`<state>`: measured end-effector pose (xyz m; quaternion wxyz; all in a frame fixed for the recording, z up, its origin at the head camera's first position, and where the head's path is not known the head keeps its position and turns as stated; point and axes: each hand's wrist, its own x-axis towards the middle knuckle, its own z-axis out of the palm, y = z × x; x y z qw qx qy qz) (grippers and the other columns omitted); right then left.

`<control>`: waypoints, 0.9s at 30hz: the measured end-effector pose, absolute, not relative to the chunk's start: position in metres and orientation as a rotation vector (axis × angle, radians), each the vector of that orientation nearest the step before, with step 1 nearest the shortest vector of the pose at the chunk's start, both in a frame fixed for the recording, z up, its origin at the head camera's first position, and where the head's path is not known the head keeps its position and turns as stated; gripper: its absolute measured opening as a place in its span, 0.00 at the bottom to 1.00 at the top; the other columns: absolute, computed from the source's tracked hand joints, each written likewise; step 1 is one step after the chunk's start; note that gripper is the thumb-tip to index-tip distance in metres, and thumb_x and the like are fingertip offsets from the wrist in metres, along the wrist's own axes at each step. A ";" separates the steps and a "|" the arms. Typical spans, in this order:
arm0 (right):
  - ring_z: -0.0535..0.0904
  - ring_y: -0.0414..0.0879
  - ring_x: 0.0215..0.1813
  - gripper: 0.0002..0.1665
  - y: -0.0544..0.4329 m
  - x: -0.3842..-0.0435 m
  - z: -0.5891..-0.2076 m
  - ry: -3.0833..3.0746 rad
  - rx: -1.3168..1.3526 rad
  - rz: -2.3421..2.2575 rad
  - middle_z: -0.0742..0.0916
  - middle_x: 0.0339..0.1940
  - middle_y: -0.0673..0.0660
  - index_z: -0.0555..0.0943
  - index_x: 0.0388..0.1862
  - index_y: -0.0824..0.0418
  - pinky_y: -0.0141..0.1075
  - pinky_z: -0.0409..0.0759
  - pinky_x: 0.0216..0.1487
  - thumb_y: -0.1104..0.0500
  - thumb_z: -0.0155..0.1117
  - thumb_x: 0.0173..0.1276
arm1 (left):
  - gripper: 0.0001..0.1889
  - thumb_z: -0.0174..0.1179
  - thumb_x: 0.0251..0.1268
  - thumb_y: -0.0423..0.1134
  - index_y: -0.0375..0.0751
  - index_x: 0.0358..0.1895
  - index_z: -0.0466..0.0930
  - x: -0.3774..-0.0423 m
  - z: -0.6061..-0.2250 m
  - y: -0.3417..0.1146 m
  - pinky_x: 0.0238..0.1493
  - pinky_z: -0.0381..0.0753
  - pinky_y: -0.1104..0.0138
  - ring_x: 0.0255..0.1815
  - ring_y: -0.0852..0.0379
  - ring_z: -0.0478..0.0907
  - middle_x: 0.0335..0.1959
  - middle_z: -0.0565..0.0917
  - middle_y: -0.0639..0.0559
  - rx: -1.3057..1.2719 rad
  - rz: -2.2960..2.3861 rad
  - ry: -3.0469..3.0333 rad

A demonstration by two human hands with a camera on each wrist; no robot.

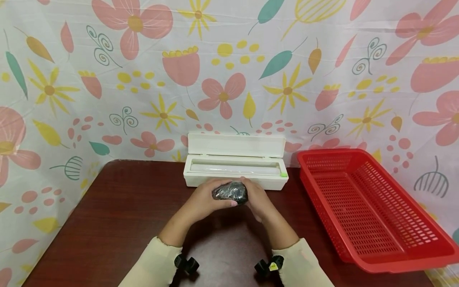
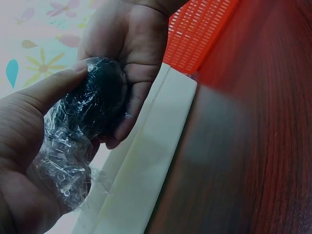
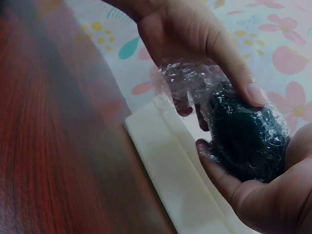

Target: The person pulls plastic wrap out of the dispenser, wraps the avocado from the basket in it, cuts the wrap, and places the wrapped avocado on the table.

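A dark, rounded thing wrapped in clear plastic film (image 1: 231, 192) is held between both hands above the table, just in front of a white film dispenser box (image 1: 193, 180). The left hand (image 1: 204, 199) grips its left side, thumb across the near face. Against the other end, the right hand (image 1: 259, 201) curls its fingers round it. Crumpled film (image 2: 63, 165) bunches at the left-hand end in the left wrist view. Through the film the thing looks dark green (image 3: 243, 129) in the right wrist view; its exact kind is unclear.
The box's lid (image 1: 236, 145) stands raised, with a film roll (image 1: 234, 169) inside and a green slider (image 1: 283, 174) at the right. A red plastic basket (image 1: 317, 199) sits on the right of the dark wooden table (image 1: 118, 215). Behind hangs a flowered cloth (image 1: 222, 52).
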<state>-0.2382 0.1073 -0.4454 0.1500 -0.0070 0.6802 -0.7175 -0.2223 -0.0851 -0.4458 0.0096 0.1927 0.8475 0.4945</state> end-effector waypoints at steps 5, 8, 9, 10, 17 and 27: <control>0.81 0.41 0.44 0.31 0.106 -0.239 -0.446 1.949 0.025 -2.084 0.82 0.48 0.58 0.76 0.58 0.73 0.30 0.82 0.47 0.47 0.42 0.82 | 0.31 0.77 0.50 0.56 0.72 0.61 0.80 -0.222 -0.445 -0.085 0.58 0.75 0.59 0.58 0.60 0.75 0.60 0.80 0.61 0.584 1.562 2.633; 0.81 0.41 0.43 0.30 0.106 -0.239 -0.446 1.954 0.014 -2.094 0.83 0.45 0.57 0.77 0.56 0.73 0.31 0.82 0.46 0.48 0.42 0.82 | 0.31 0.78 0.50 0.56 0.72 0.62 0.79 -0.222 -0.445 -0.085 0.57 0.75 0.60 0.55 0.60 0.75 0.57 0.80 0.60 0.593 1.560 2.638; 0.81 0.41 0.42 0.29 0.107 -0.239 -0.446 1.961 0.006 -2.093 0.83 0.43 0.56 0.77 0.55 0.73 0.31 0.82 0.46 0.48 0.42 0.82 | 0.32 0.78 0.50 0.56 0.72 0.62 0.79 -0.222 -0.445 -0.084 0.57 0.75 0.60 0.54 0.60 0.75 0.56 0.79 0.60 0.597 1.556 2.642; 0.81 0.41 0.41 0.29 0.107 -0.239 -0.446 1.970 0.000 -2.089 0.84 0.41 0.55 0.78 0.54 0.73 0.31 0.81 0.45 0.49 0.43 0.82 | 0.32 0.78 0.50 0.56 0.72 0.62 0.79 -0.222 -0.445 -0.084 0.57 0.75 0.60 0.53 0.60 0.75 0.55 0.78 0.60 0.600 1.552 2.645; 0.81 0.42 0.45 0.26 0.109 -0.241 -0.446 1.938 -0.040 -2.047 0.85 0.47 0.55 0.80 0.57 0.70 0.36 0.82 0.45 0.53 0.43 0.78 | 0.35 0.79 0.49 0.53 0.63 0.65 0.80 -0.221 -0.446 -0.085 0.59 0.75 0.62 0.54 0.60 0.76 0.54 0.77 0.59 0.620 1.492 2.679; 0.80 0.40 0.42 0.25 0.106 -0.241 -0.447 1.944 -0.035 -2.065 0.84 0.42 0.54 0.78 0.51 0.72 0.31 0.82 0.42 0.52 0.42 0.81 | 0.37 0.81 0.47 0.50 0.63 0.66 0.79 -0.223 -0.444 -0.086 0.60 0.74 0.63 0.55 0.61 0.76 0.54 0.78 0.60 0.622 1.516 2.639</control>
